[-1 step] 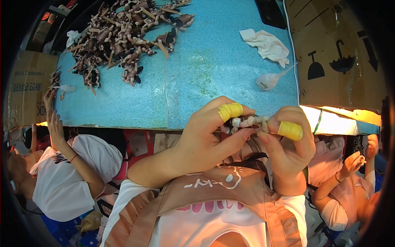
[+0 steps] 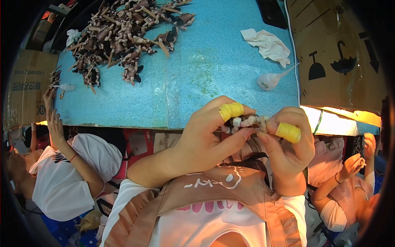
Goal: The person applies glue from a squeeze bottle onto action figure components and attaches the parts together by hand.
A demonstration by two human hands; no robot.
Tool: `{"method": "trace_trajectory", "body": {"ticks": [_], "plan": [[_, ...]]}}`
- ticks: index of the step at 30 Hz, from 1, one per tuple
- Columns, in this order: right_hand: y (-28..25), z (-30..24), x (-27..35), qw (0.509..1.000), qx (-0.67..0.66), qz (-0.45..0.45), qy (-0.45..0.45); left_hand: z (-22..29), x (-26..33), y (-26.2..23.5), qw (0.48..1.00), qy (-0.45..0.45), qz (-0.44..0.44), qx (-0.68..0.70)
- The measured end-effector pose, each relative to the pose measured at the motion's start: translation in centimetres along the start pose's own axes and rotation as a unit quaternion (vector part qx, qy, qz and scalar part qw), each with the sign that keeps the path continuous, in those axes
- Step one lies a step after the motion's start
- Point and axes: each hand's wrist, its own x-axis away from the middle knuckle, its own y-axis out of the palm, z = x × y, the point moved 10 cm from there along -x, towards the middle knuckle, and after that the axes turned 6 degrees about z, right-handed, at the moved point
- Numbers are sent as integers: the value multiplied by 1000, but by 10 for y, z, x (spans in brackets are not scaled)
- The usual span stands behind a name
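Pinched between both my hands, just off the table's front edge, is a small figurine (image 2: 247, 122) with pale limbs and dark parts; my fingers cover much of it. My left hand (image 2: 210, 136) grips its left end between thumb and index finger. At the other end, the thumb and index finger of my right hand (image 2: 288, 142) close on a pale part of the same figurine. Yellow tape wraps an index finger on each hand. Beyond them, a white squeeze bottle (image 2: 267, 81) with a thin nozzle lies on the blue table (image 2: 197, 99).
A heap of similar figurines (image 2: 123, 37), with flat wooden sticks among them, covers the far left. A white cloth (image 2: 267, 46) and a black flat object (image 2: 271, 12) lie far right. Cardboard boxes (image 2: 337, 90) flank the table. Co-workers sit on my left (image 2: 61, 177) and right (image 2: 345, 197).
My right index finger has shifted very slightly against the figurine. Otherwise hardly anything differs.
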Motion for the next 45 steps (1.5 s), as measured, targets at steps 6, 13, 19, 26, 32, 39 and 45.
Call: {"method": "trace_trajectory", "body": {"ticks": [6, 13, 19, 26, 32, 39, 45], "plan": [[4, -1, -6, 996, 81, -9, -35, 0, -5, -3, 1000, 27, 9, -13], [10, -3, -14, 988, 129, -54, -66, -4, -7, -3, 1000, 12, 0, -26], [11, -6, 1, 973, 211, -15, -91, -3, -8, -2, 999, 37, -15, -27], [10, -8, 10, 987, 105, 13, -120, -8, -5, 1, 996, 2, -54, 71], [15, 17, 6, 1000, 14, -22, 4, 3, -3, 2, 997, 69, -44, 3], [21, 22, 12, 997, 42, -36, 46, 12, 0, 0, 981, 179, 21, -68], [15, 27, 19, 997, -36, 39, 47, -35, 6, 3, 991, -69, 35, 113]]}}
